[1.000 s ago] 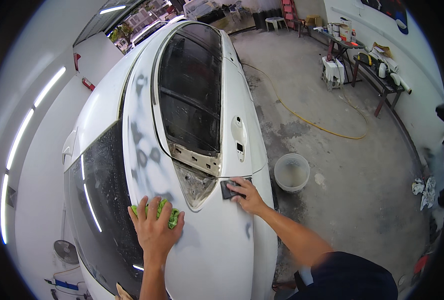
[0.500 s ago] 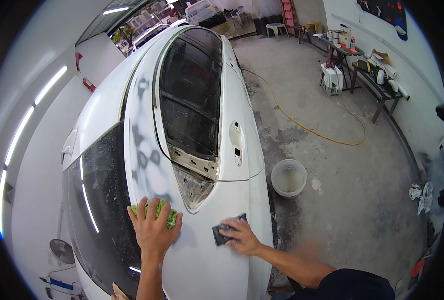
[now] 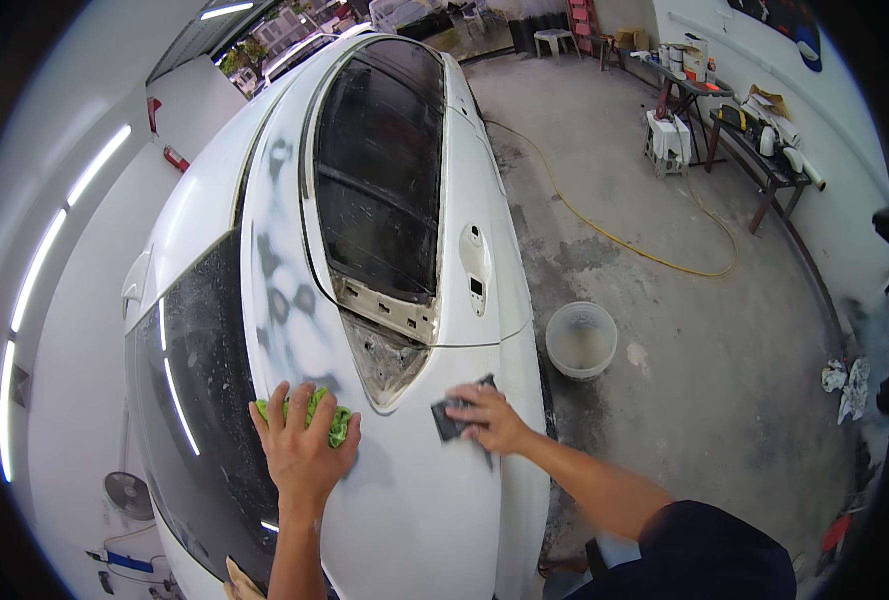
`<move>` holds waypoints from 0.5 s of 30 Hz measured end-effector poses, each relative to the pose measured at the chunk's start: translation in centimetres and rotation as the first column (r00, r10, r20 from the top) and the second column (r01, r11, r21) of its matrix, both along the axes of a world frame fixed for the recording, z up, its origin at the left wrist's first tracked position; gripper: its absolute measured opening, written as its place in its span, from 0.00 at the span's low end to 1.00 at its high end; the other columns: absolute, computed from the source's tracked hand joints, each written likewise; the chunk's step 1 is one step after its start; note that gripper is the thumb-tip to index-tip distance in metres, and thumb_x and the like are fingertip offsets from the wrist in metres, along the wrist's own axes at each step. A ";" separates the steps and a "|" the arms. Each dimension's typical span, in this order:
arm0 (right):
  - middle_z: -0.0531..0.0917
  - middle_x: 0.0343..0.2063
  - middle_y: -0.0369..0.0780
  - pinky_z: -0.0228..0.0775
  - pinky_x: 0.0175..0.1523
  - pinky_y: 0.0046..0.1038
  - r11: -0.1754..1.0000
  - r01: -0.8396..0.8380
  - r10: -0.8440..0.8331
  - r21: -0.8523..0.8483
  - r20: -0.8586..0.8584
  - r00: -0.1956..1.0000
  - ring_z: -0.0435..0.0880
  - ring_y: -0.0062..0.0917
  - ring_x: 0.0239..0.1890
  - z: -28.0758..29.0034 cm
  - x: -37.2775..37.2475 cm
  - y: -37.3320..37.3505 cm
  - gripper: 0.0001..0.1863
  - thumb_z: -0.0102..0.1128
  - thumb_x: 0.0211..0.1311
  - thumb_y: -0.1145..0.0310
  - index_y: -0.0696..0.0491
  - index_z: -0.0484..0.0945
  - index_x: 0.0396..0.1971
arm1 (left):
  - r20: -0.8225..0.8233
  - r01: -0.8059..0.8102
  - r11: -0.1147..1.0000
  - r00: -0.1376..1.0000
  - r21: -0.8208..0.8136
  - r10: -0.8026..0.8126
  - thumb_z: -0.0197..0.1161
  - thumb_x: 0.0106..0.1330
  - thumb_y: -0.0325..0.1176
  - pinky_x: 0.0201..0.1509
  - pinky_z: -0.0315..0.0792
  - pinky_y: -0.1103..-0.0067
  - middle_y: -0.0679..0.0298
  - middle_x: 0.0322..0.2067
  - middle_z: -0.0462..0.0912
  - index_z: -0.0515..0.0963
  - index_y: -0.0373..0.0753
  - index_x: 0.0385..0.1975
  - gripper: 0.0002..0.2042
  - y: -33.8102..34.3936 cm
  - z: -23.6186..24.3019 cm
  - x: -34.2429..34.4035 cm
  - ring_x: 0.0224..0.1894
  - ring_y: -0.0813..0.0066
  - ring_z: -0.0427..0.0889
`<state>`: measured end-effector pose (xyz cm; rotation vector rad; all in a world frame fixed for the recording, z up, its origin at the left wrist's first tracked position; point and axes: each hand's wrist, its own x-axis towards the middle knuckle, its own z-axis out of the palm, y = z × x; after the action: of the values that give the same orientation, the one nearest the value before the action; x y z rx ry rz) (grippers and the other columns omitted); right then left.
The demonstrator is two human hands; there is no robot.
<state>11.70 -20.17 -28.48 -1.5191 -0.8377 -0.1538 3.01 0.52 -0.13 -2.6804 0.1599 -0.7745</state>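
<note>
White car body panel [image 3: 414, 520] with grey primer patches fills workshop scene. Left hand [image 3: 302, 445] lies flat, fingers spread, pressing crumpled green microfibre cloth [image 3: 316, 412] onto panel beside dark window glass [image 3: 199, 400]. Right hand [image 3: 492, 418] pinches dark grey rectangular sanding block [image 3: 451, 418] against panel, just below stripped triangular window opening [image 3: 386, 355]; grip closed over block's right edge. Round translucent plastic bucket [image 3: 580, 340] stands on stained concrete floor [image 3: 704, 420] near car. Yellow hose [image 3: 654, 255] snakes across floor toward cluttered dark desk [image 3: 764, 165] along wall.
</note>
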 end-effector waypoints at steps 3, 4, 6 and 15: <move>0.78 0.69 0.42 0.62 0.75 0.44 0.969 0.242 -0.248 -0.057 -0.160 0.955 0.74 0.44 0.71 1.3 1.1 0.9 0.27 0.75 0.60 0.67 0.43 0.85 0.63 | 0.003 -0.004 0.999 1.000 -0.039 0.004 0.80 0.55 0.42 0.68 0.64 0.39 0.61 0.54 0.84 0.86 0.46 0.43 0.17 0.1 -0.1 -0.1 0.65 0.48 0.76; 0.78 0.69 0.40 0.58 0.77 0.46 0.985 0.156 -0.164 -0.070 -0.120 0.979 0.72 0.43 0.73 1.3 -0.7 0.7 0.28 0.75 0.61 0.65 0.41 0.85 0.63 | -0.002 0.002 1.000 1.000 -0.028 -0.002 0.80 0.55 0.42 0.68 0.64 0.39 0.61 0.54 0.84 0.86 0.45 0.43 0.17 0.1 -0.1 -0.1 0.65 0.48 0.76; 0.76 0.71 0.34 0.42 0.82 0.49 0.987 -0.058 0.040 -0.152 -0.119 0.992 0.67 0.33 0.77 1.0 -4.8 -0.1 0.27 0.74 0.63 0.64 0.34 0.85 0.63 | -0.001 -0.006 1.000 1.000 -0.018 0.006 0.80 0.55 0.40 0.69 0.65 0.42 0.60 0.54 0.84 0.85 0.44 0.43 0.17 0.1 -0.2 -0.1 0.65 0.48 0.76; 0.76 0.71 0.37 0.49 0.79 0.47 0.991 0.089 -0.103 -0.100 -0.145 0.984 0.69 0.38 0.75 1.3 -1.8 0.6 0.26 0.73 0.64 0.63 0.39 0.84 0.64 | -0.010 0.000 1.000 1.000 0.008 0.000 0.80 0.53 0.35 0.69 0.68 0.52 0.58 0.54 0.83 0.84 0.41 0.43 0.18 -0.1 -0.1 -0.1 0.63 0.47 0.76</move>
<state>9.87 -19.57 -27.15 -1.6380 -0.6595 -0.0707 2.93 0.45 -0.22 -2.6771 0.1650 -0.7589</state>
